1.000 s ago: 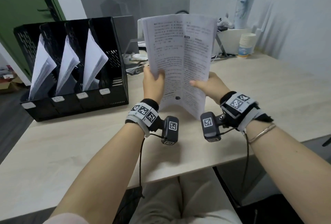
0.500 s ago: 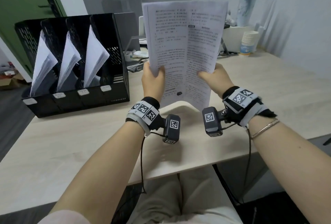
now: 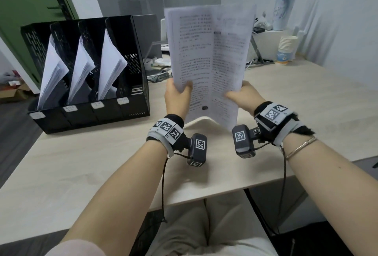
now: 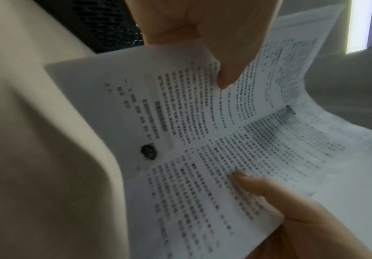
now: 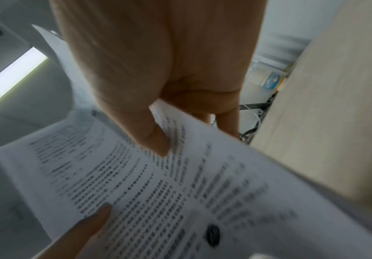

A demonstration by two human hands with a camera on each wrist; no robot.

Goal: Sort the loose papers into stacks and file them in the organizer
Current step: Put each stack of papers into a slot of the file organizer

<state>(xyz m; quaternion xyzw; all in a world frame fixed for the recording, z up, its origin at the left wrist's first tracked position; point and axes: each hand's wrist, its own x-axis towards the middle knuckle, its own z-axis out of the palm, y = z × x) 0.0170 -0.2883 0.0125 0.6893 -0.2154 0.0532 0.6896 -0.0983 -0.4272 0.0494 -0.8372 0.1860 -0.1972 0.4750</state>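
While both hands are raised above the desk (image 3: 86, 165), a printed sheet (image 3: 206, 57) is held upright between them, clear of the surface. Its lower left edge is pinched by the left hand (image 3: 177, 98), thumb on the printed face. Its lower right edge is pinched by the right hand (image 3: 244, 98), thumb (image 5: 153, 140) in front, fingers behind. The sheet is creased down the middle. The black organizer (image 3: 114, 112), three slots filled with paper, stands well to the left.
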